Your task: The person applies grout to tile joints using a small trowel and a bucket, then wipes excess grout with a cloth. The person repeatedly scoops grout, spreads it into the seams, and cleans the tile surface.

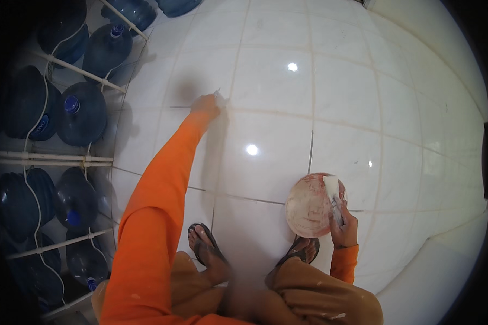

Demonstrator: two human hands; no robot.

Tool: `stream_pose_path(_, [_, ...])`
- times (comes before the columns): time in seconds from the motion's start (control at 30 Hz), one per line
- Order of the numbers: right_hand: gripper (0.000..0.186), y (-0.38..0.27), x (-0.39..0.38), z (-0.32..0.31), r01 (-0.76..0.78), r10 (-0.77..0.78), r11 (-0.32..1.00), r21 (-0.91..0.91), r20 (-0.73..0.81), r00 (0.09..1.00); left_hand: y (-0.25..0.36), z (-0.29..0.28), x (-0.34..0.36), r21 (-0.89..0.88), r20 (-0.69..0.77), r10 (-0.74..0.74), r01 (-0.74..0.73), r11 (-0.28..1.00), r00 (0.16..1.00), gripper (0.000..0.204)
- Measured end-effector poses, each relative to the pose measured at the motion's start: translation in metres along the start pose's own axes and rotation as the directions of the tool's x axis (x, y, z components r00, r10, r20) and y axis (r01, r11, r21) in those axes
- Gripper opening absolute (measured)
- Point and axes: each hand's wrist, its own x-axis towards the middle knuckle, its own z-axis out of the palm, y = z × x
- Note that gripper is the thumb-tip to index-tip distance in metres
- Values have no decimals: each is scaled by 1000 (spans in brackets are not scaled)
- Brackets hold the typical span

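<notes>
Two hands apart | left hand (205,106) closed on small pale piece (217,92) over white-tiled floor (263,179) | right hand (345,226) gripping smeared pink round dish (308,208) by black rubber sandal (296,251) | tilting could drop residue

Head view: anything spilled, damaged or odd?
No clear spill or damage, but three things look uneven or dirty: the bowl in the right hand is streaked reddish and whitish; some floor joints are dark while others are pale beige; and the brown trousers have whitish spots.
</notes>
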Motion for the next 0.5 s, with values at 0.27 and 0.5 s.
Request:
stream_pose_path(0.27, [39,-3,6,5,-25,25,996,80,-1,1000,69,13,-45,20,73,135,-137,990,988,34])
stream_pose_path(0.5, [41,-8,8,7,81,-80,996,31,-26,996,71,28,-140,167,281,491,-546,821,824,39])
